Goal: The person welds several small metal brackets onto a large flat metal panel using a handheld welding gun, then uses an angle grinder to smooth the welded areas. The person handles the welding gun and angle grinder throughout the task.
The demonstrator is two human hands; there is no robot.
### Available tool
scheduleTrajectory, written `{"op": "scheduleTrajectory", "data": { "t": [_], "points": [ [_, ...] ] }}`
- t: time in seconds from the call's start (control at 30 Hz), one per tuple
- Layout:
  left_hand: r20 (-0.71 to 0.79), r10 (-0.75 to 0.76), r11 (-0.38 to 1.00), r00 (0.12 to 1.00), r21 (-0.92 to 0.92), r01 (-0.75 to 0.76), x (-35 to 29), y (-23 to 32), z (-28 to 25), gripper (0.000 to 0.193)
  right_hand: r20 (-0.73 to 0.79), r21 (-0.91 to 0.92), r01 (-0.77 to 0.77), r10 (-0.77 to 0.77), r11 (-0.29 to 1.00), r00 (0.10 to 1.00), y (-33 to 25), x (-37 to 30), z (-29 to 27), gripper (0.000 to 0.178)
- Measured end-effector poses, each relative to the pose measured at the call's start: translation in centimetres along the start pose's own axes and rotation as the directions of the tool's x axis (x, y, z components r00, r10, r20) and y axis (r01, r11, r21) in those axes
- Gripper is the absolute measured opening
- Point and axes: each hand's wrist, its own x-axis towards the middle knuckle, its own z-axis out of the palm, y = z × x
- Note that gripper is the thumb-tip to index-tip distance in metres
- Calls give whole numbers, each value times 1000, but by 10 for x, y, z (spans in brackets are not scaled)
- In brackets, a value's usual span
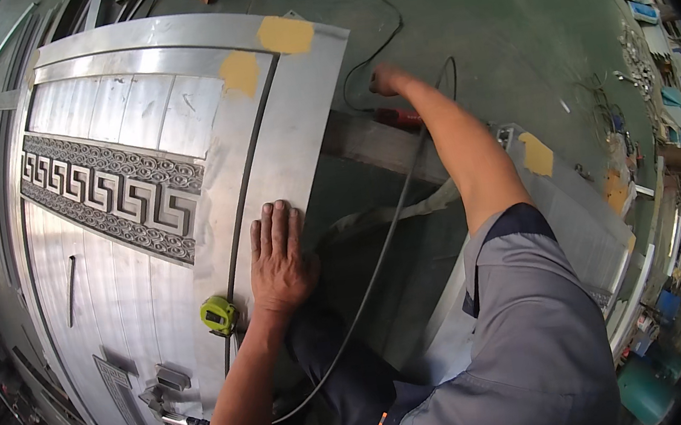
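Observation:
My left hand (280, 259) lies flat on the right edge strip of a large silver metal door panel (287, 133), fingers stretched out and holding nothing. A lime-green tape measure (218, 315) rests on the panel just left of that wrist. My right arm reaches far forward past the panel's right edge. At its end my right hand (388, 80) is closed; what it grips, if anything, is too small to make out. A red power tool (399, 118) lies just below that hand, partly behind the forearm. A dark cable (399, 26) curves near the hand.
An embossed patterned band (110, 191) crosses the panel. A welding torch (180, 421) lies at its lower part, with a grey hose (381, 259) running up between my arms. Another metal panel (564, 209) stands at right. Yellow tape patches (286, 35) mark the far corner.

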Motion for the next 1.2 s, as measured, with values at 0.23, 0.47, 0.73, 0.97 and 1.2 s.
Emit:
{"op": "scheduleTrajectory", "data": {
  "t": [0.23, 0.47, 0.73, 0.97, 1.2],
  "points": [
    [54, -63, 989, 997, 135, 56, -22, -19, -14, 69, 338, 44, 11, -25, 999, 941, -46, 118, 116, 30],
    [19, -24, 999, 1000, 43, 23, -15, -7, -6, 65, 395, -29, 19, -6, 999, 919, 37, 163, 185, 33],
    [100, -71, 997, 992, -7, 72, -18, -1, 2, 56, 408, -78, -80, 105, 994, 907, 69, 125, 185, 38],
    [49, -64, 998, 997, -4, 64, -9, -1, -9, 64, 344, 12, -114, 103, 993, 933, 72, 104, 175, 44],
    [-3, -26, 998, 1000, -59, 26, -2, 1, -6, 70, -144, 661, -391, 620, 641, 771, 161, 60, 1, 51]
  ]
}}
